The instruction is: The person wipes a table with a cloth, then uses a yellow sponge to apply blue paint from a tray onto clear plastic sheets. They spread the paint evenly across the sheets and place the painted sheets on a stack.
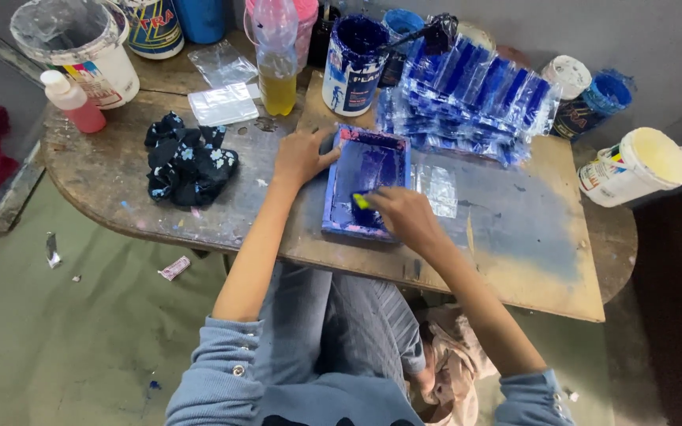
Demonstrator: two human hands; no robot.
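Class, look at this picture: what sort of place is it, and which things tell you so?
Probably a small hand-printing workshop: a blue-inked screen frame on a stained board, open ink tubs, and a stack of freshly printed plastic bags.

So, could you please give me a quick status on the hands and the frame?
Left hand flat on frame corner. Right hand holding small yellow-tipped tool on the blue screen. Printed sheets stacked behind, nothing blocking.

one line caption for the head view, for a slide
Left hand steadies a blue-inked frame while the right hand presses inside it.
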